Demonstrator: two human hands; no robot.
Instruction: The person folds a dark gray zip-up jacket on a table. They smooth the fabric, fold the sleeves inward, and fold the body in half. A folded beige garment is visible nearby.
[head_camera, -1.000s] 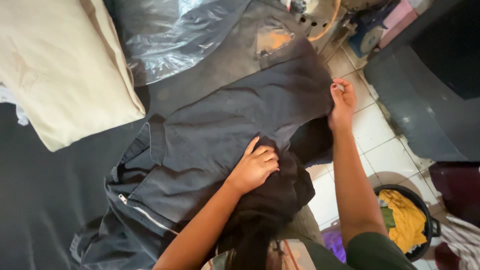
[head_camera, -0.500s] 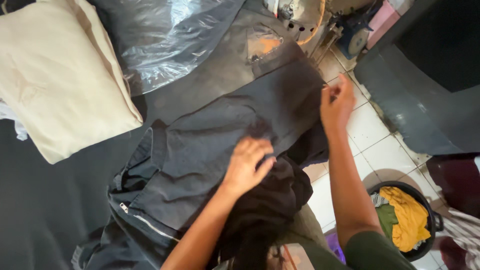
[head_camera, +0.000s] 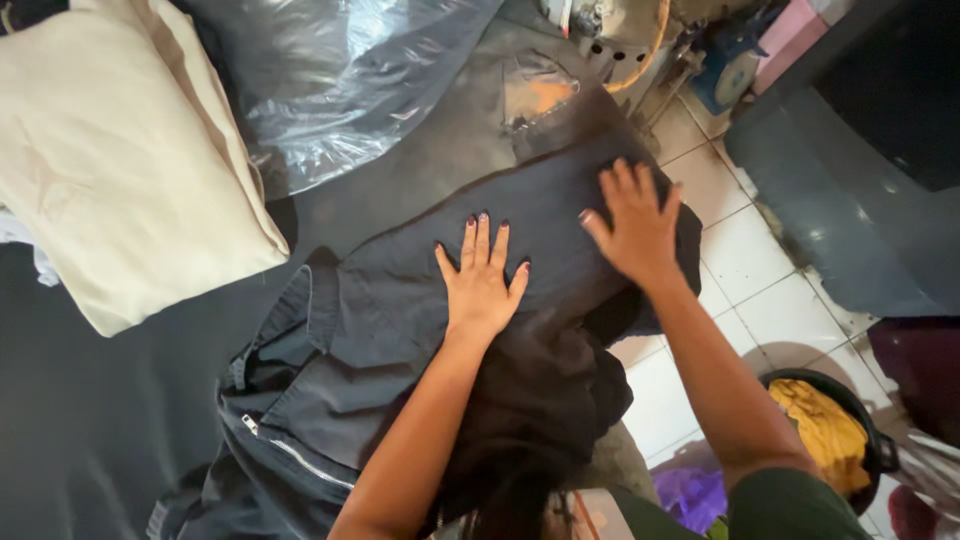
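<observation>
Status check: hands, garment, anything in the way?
Left hand and right hand open, flat on dark garment. Garment spread on table. Beige fabric stack alongside, apart.

Dark padded table (head_camera: 90, 400) in my view carries a dark zippered garment (head_camera: 400, 300), a folded cream cloth (head_camera: 110, 160) at left, clear plastic sheeting (head_camera: 330, 80) behind.

A small home tailoring or laundry workroom. A dark padded bench (head_camera: 100, 400) carries a dark zippered garment (head_camera: 400, 310), a folded cream cloth (head_camera: 110, 160) at far left and a clear plastic sheet (head_camera: 340, 70). Far right, a sewing machine (head_camera: 620, 30) stands; a black basin of coloured clothes (head_camera: 830, 430) sits on the white tiled floor (head_camera: 750, 270).
</observation>
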